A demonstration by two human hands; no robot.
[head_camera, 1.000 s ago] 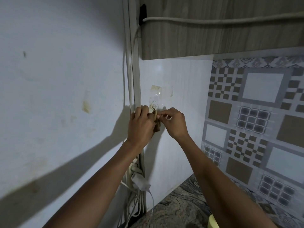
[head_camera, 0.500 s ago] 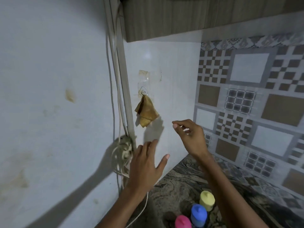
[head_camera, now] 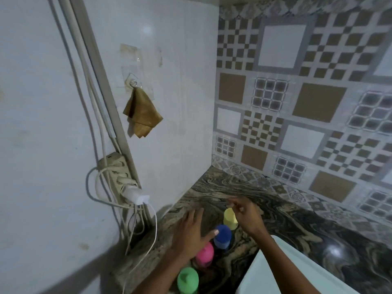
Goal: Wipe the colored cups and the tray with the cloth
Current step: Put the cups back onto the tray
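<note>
Four smooth cups (head_camera: 222, 236) (domed), marbled counter (head_camera: 297, 219).

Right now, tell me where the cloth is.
In the head view, the cloth hangs from a wall hook, upper left, above the power strip.

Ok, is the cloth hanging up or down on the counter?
Hanging up. The brown cloth dangles by one corner from the clear adhesive hook on the white wall, above the counter; neither hand touches it.

Dim, bluish light; glare on wall (head_camera: 147, 30); blurred right hand (head_camera: 246, 215); wide-angle bending.
</note>
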